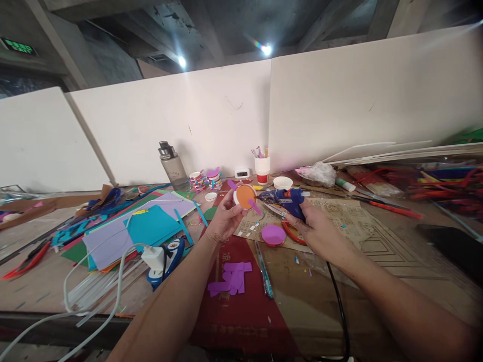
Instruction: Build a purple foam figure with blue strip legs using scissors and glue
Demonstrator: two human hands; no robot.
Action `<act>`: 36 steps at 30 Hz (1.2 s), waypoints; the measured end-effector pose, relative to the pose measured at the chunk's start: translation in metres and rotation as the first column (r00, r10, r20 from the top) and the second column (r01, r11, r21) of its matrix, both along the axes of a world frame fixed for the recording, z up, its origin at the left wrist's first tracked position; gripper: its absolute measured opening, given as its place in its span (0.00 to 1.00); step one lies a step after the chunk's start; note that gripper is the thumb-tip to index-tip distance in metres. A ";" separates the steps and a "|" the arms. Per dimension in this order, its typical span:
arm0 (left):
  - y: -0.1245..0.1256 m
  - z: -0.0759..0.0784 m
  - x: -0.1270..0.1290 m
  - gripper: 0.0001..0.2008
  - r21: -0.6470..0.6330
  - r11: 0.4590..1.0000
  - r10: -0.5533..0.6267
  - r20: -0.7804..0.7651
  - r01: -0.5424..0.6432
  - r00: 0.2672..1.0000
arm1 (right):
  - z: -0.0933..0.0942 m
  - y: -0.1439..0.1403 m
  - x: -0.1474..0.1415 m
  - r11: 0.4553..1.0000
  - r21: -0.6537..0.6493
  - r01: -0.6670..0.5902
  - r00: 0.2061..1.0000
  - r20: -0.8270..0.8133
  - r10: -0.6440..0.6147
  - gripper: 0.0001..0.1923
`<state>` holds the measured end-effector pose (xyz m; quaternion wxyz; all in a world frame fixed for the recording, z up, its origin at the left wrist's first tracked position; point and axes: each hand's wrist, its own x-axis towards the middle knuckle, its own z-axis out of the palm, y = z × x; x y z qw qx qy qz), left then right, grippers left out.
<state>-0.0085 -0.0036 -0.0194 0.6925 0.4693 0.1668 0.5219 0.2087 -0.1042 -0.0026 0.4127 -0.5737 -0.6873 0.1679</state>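
Observation:
My left hand (228,218) is closed on a small round paper craft piece (245,196) with an orange face, a white rim and purple strips sticking out at two sides. In my right hand (311,221) is a blue hot glue gun (289,200), its nozzle pointing left, close to the piece's right edge. Whether the tip touches it I cannot tell. Below the gun lies a purple paper disc (273,235). Orange-handled scissors (292,232) rest partly hidden behind my right hand. Nearer me are purple paper strips (232,278) and several pens (264,269).
Coloured paper sheets (151,226) and a power strip (166,262) with a white cable are on the left. At the back stand a bottle (172,166), a pen cup (262,169) and a white bowl (283,182). The gun's black cord (339,306) hangs toward the front edge.

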 end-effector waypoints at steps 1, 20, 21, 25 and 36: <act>0.000 0.000 0.000 0.37 0.003 1.000 0.004 -0.001 -0.004 1.000 | 0.001 -0.001 -0.001 1.000 -0.010 -0.008 1.000 -0.005 0.008 0.16; -0.001 -0.009 0.002 0.33 -0.032 0.985 -0.172 -0.061 0.171 0.983 | 0.000 0.000 0.000 0.996 0.077 0.033 0.999 -0.036 -0.030 0.14; -0.001 -0.010 0.002 0.32 -0.038 0.983 -0.180 -0.064 0.178 0.982 | 0.001 -0.001 0.000 0.996 0.085 0.030 0.999 -0.033 -0.028 0.14; -0.002 -0.010 0.001 0.30 -0.048 0.970 -0.239 -0.040 0.237 0.970 | 0.002 -0.002 -0.002 0.994 0.110 0.006 1.000 -0.022 -0.004 0.15; -0.001 -0.010 0.002 0.24 -0.153 0.933 -0.322 0.055 0.326 0.945 | 0.000 -0.005 -0.003 0.982 0.186 -0.034 0.999 0.018 0.031 0.17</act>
